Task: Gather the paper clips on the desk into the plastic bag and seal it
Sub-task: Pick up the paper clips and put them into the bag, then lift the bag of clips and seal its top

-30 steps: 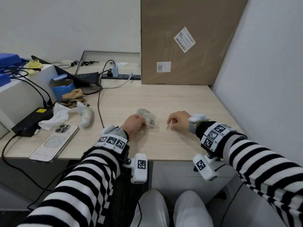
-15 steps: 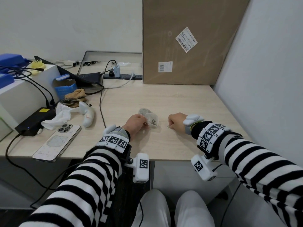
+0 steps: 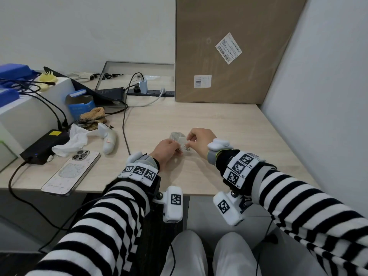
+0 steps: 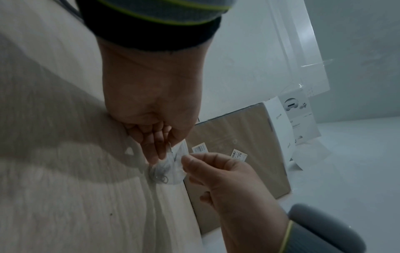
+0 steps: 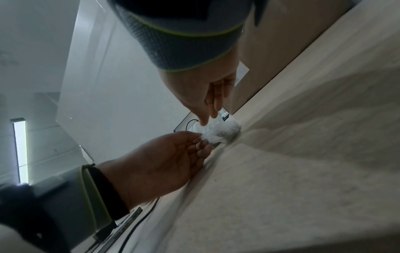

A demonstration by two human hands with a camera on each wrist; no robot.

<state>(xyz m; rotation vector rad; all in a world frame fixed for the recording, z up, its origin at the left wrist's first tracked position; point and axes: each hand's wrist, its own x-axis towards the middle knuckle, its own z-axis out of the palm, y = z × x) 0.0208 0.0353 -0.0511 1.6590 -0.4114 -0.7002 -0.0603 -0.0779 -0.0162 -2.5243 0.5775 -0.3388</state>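
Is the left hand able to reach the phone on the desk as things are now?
Probably not at once: the left hand is pinching the plastic bag and would have to let go. Otherwise the phone lies uncovered on that side, with bare desk between.

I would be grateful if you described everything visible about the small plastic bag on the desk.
The plastic bag is small, clear and crumpled, of thin soft film. It rests on the light wooden desk between both hands. The left hand pinches its near edge and the right hand pinches its other side. Dark wire paper clips show through the film at its lower end. Whether its mouth is sealed cannot be told.
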